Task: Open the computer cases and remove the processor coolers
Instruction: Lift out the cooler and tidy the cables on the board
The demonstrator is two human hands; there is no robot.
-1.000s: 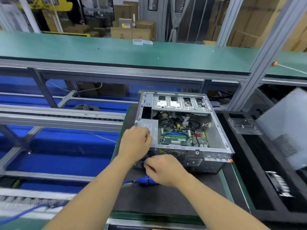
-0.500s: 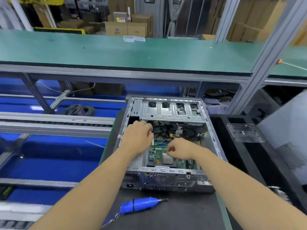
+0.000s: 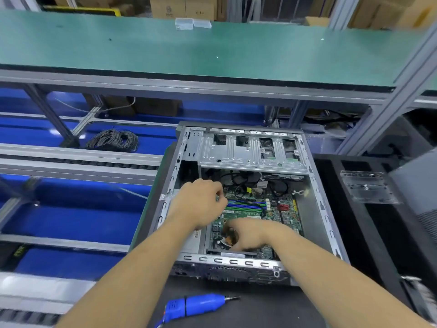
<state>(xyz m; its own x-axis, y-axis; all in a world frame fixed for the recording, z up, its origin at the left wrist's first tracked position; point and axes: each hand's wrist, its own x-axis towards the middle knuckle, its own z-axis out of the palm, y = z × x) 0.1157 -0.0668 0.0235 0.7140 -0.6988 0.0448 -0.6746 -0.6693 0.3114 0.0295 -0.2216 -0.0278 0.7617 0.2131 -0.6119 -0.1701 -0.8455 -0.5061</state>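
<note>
Your left hand (image 3: 199, 204) is reaching into the open grey metal computer case (image 3: 238, 202) lying on the dark surface (image 3: 272, 306), its fingers curled near the blue memory slots (image 3: 246, 205); whether it is gripping anything cannot be told. Just right and nearer you, your right hand (image 3: 250, 234) is reaching down onto the green motherboard (image 3: 281, 214), fingers curled at a small component. A blue electric screwdriver (image 3: 196, 305) is lying on the surface below both hands.
</note>
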